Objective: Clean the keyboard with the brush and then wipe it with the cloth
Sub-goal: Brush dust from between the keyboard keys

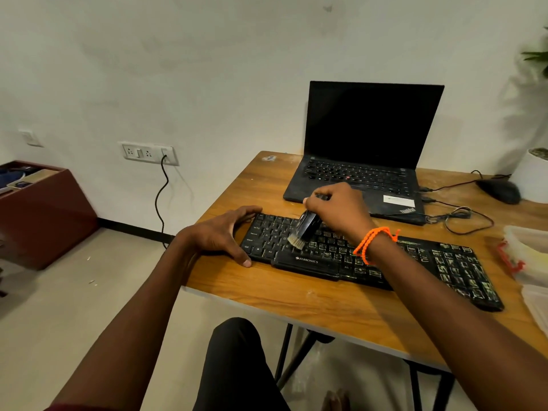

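Observation:
A black keyboard (pixel 415 262) lies slantwise on the wooden table (pixel 296 301); its right half and number pad are speckled with pale dust. My right hand (pixel 338 209) grips a black brush (pixel 305 228) whose pale bristles touch the keys in the keyboard's left half. My left hand (pixel 225 232) holds the keyboard's left end, fingers curled over the far corner and thumb at the near edge. No cloth is plainly visible.
An open black laptop (pixel 364 149) stands behind the keyboard. A black mouse (pixel 501 189) and tangled cables (pixel 462 216) lie at the right. Clear plastic packaging (pixel 530 253) sits at the right edge. A white plant pot (pixel 533 173) stands far right.

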